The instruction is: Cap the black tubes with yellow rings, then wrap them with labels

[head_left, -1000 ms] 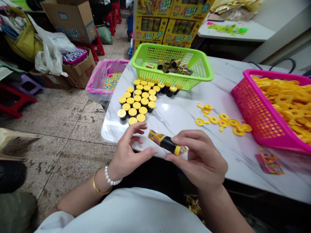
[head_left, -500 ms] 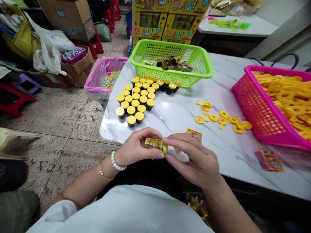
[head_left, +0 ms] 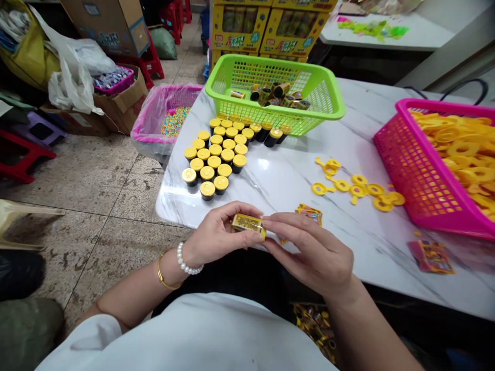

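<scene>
My left hand (head_left: 228, 229) is closed around a small cup with a yellow printed label (head_left: 247, 223), held on its side above the table's front edge. The fingertips of my right hand (head_left: 309, 247) pinch the cup's right end, where a strip of yellow shows; those fingers partly hide it. Beyond my hands, several black cups with yellow lids (head_left: 215, 161) stand upright in close rows. Printed sachets (head_left: 311, 214) lie just behind my right hand. Loose yellow plastic rings with tabs (head_left: 359, 190) are scattered farther right.
A green basket (head_left: 325, 111) with labelled cups stands at the table's back. On the right, a pink basket (head_left: 410, 180) is heaped with yellow rings, with more sachets (head_left: 435, 256) before it. Left of the table is a lined pink bin (head_left: 145, 121) of coloured beads.
The cup has turned a little between my hands, and its yellow end is now more covered by my right fingers. The whole view has shifted slightly; the table items stay put.
</scene>
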The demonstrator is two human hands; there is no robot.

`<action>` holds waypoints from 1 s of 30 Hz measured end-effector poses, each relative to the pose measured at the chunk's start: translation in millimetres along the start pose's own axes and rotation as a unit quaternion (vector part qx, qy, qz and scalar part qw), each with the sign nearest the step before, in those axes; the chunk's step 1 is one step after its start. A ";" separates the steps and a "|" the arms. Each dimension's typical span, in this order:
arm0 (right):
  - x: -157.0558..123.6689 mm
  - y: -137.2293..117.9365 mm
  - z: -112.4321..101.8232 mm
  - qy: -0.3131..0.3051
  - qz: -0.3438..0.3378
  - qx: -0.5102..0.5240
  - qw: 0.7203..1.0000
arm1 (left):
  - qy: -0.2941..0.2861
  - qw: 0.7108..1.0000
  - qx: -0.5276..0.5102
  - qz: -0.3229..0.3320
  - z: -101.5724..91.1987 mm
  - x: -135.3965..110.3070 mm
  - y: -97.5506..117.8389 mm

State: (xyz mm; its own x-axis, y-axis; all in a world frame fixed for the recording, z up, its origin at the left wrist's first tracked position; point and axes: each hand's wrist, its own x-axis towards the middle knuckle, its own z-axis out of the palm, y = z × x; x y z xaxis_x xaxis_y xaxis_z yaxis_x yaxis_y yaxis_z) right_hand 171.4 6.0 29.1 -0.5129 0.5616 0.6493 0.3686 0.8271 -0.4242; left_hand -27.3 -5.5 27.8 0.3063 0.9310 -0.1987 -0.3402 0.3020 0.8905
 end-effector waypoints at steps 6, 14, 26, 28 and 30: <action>-5.9 2.0 7.3 0.040 0.021 0.019 0.999 | 0.030 0.998 0.058 0.026 -10.5 -4.1 -3.6; 4.3 -5.3 20.7 0.043 0.443 0.370 0.815 | 0.020 0.958 0.202 0.202 -14.0 2.0 -2.8; -2.1 5.2 20.9 0.010 0.372 0.425 0.825 | -0.052 0.994 -0.038 -0.086 -6.7 5.9 -7.8; -1.2 7.0 20.8 0.024 0.330 0.388 0.860 | -0.035 0.995 -0.025 -0.095 -4.4 7.3 -7.1; -0.4 6.7 21.3 0.044 0.307 0.368 0.876 | -0.022 0.995 -0.026 -0.098 -1.6 9.7 -6.4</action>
State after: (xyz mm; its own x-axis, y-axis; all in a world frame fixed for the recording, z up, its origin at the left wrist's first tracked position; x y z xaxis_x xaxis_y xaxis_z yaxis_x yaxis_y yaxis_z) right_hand 157.6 11.8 12.5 -0.3195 0.9286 0.1886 -0.0631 0.1777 -0.9821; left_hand -23.7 2.0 19.5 0.4091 0.8434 -0.3484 -0.3142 0.4887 0.8139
